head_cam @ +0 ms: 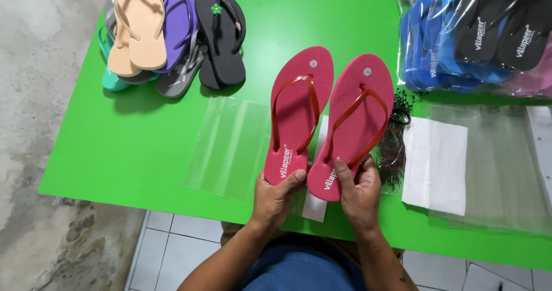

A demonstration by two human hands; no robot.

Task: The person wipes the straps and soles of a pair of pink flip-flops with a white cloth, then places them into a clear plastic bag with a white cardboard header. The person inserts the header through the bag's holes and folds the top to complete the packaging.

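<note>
Right, both hands are on a pair of red flip-flops, held side by side just above the green bench (144, 141), heels toward the person, toes pointing far. Left hand (275, 196) clamps the heel of the left flip-flop (299, 113), thumb on top, fingers underneath. Right hand (359, 190) grips the heel of the right flip-flop (356, 121) the same way.

To do this well, I'd say keep the two soles level & edges matched, w/ straps lying flat so nothing snags.

Containers: a clear plastic bag (230, 144) lies flat on the bench under & left of the pair, looks empty. More clear bags (506, 170) lie at right w/ a white paper sheet (434, 164). Far right, a plastic bag of blue and black flip-flops (460, 32). Far left, a loose pile of flip-flops (172, 32) in peach, purple, black, grey & teal, not bagged.
</note>
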